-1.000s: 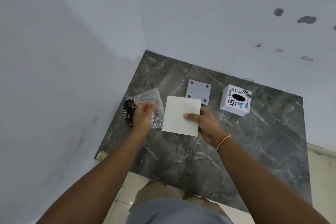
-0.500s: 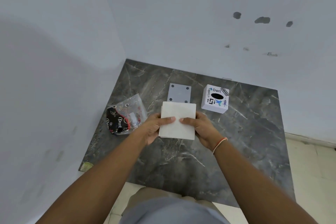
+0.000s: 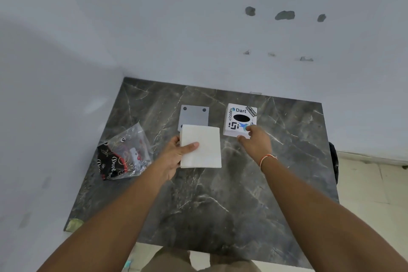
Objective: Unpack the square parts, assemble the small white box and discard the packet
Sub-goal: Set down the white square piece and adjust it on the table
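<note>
Dark marble-pattern table [image 3: 220,201]: hard, glossy, pushed into a corner between pale walls. Everything can slide on it.

White square pad [image 3: 201,147]: flat, matte, slightly fibrous look, soft edges. It is pinched at its left edge by the left hand [image 3: 174,157], thumb on top, other fingers underneath. It overlaps the near edge of the grey plate in view; contact cannot be told.

Clear crinkly packet [image 3: 124,153], left of the pad, lies on the table with a black printed insert and small bits visible inside. Not yet discarded.

Small white box [image 3: 240,119]: cube-like, stickers on top, black oval hole in the middle. Its near right corner is touched by the fingertips of the right hand [image 3: 255,144]; fingers are curled toward it, a closed grip is not seen.

Grey square plate [image 3: 193,117]: thin, smooth, dark dots at the visible corners, flat on the table beyond the pad.

Risks, as judged:
- The box may be pushed away rather than lifted, since only one corner is engaged on a slick surface.
- The pad may sag or slip, being held by one edge only.
- The plate may be knocked if the pad is swung over it.
- Small items may be lost if the packet is binned unchecked.
</note>
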